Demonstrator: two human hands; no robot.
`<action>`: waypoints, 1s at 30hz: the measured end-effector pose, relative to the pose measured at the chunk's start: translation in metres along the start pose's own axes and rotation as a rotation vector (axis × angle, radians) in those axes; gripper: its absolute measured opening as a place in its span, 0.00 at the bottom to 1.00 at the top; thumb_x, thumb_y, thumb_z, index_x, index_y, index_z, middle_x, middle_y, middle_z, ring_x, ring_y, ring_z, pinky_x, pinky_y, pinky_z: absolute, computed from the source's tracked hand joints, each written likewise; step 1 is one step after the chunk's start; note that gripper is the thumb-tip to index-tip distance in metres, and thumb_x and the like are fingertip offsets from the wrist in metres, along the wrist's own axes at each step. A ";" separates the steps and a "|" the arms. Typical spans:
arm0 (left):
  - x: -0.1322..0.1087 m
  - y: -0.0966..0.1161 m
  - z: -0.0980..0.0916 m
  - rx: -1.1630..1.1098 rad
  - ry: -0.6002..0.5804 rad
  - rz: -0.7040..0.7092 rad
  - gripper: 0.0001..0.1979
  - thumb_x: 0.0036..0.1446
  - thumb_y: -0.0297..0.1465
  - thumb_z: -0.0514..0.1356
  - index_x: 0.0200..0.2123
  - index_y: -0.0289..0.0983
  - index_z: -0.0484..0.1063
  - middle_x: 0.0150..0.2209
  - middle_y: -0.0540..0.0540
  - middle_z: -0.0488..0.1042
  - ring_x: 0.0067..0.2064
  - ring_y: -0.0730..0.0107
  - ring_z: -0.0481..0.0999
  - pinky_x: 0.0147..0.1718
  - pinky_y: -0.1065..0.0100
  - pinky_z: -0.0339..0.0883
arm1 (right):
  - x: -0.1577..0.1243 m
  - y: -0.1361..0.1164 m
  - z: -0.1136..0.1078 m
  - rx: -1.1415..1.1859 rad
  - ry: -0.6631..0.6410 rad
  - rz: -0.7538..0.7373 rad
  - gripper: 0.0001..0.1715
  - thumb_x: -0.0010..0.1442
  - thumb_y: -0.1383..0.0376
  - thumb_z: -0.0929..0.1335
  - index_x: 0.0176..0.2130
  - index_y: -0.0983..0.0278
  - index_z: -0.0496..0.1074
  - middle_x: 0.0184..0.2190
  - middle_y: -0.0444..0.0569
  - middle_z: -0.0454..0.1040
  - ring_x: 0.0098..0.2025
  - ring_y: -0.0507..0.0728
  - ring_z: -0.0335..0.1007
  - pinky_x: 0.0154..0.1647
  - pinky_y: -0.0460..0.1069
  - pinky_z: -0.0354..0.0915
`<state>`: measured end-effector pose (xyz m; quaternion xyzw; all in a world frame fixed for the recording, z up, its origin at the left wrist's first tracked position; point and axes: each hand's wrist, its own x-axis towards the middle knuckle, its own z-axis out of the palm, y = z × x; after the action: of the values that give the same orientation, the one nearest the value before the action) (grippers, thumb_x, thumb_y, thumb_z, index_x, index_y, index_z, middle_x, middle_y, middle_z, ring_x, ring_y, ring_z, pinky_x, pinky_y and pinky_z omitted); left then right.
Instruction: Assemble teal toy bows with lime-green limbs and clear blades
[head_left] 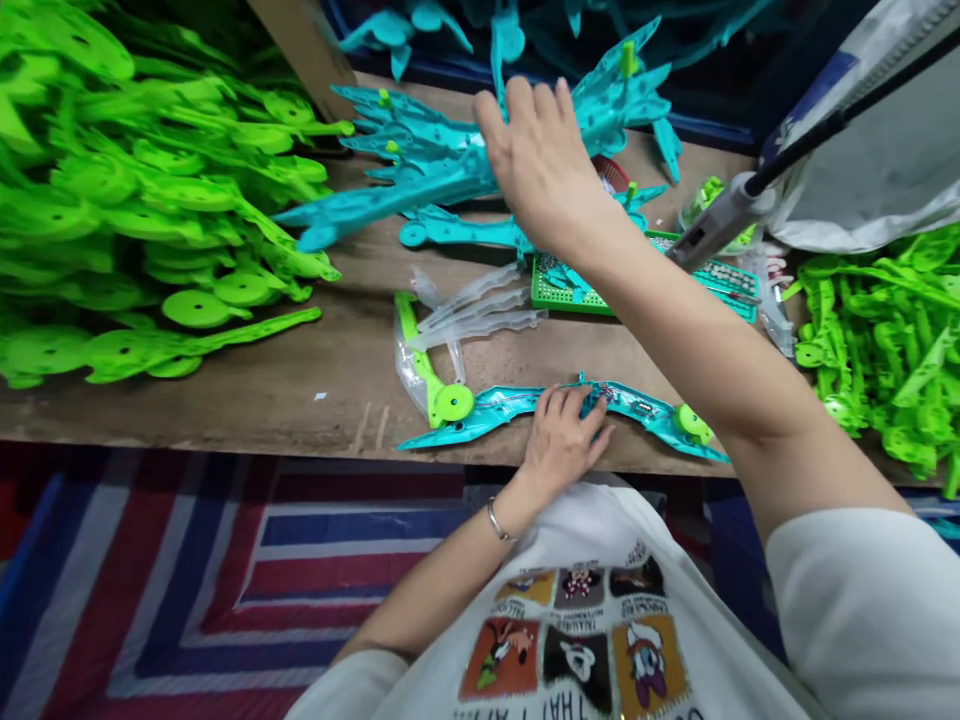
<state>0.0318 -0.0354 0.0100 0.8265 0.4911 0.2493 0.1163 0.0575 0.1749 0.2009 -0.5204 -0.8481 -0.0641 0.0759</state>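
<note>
A curved teal plastic bow-shaped shell lies along the table's front edge, inner side up, with thin wires and small parts inside. My left hand rests on its middle, fingers spread across it. Lime green discs sit near both ends, and a green limb stands out from the left disc. Farther back, my right hand is closed over a heap of teal shells, its fingertips curled round a teal piece. The back of that hand hides the exact grip.
Lime green plastic parts pile high at the left, and more green parts at the right. Clear plastic strips lie mid-table. A green tray holds small pieces. A hanging electric screwdriver crosses behind my right forearm.
</note>
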 end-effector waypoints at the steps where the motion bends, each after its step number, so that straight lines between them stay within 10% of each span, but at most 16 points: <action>1: 0.000 0.000 0.001 0.003 -0.001 0.000 0.18 0.65 0.38 0.59 0.56 0.41 0.73 0.56 0.38 0.72 0.55 0.50 0.68 0.59 0.46 0.61 | -0.008 -0.006 -0.009 0.018 -0.026 -0.012 0.25 0.71 0.76 0.53 0.64 0.70 0.61 0.63 0.59 0.66 0.65 0.63 0.61 0.70 0.64 0.48; 10: -0.005 0.008 0.003 0.074 -0.049 -0.046 0.13 0.64 0.38 0.59 0.47 0.40 0.78 0.45 0.36 0.75 0.53 0.47 0.71 0.55 0.45 0.64 | -0.102 -0.031 -0.053 0.218 -0.146 -0.254 0.21 0.60 0.79 0.61 0.52 0.67 0.67 0.42 0.52 0.73 0.46 0.62 0.74 0.43 0.53 0.67; 24: -0.015 -0.004 0.020 0.055 0.025 -0.070 0.13 0.63 0.40 0.59 0.44 0.41 0.78 0.36 0.38 0.76 0.45 0.48 0.76 0.49 0.46 0.68 | -0.150 0.015 -0.084 0.674 -0.146 -0.342 0.24 0.61 0.70 0.62 0.56 0.60 0.65 0.51 0.43 0.72 0.50 0.54 0.70 0.50 0.49 0.64; 30: -0.010 -0.003 0.016 0.050 0.014 -0.049 0.12 0.62 0.38 0.60 0.46 0.41 0.77 0.42 0.37 0.76 0.49 0.47 0.74 0.52 0.44 0.64 | -0.186 0.075 -0.051 0.716 -0.239 -0.260 0.24 0.50 0.69 0.68 0.49 0.63 0.68 0.44 0.47 0.75 0.42 0.56 0.70 0.41 0.48 0.63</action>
<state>0.0341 -0.0416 -0.0082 0.8151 0.5182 0.2398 0.0984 0.2110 0.0367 0.2172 -0.3533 -0.8784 0.2876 0.1447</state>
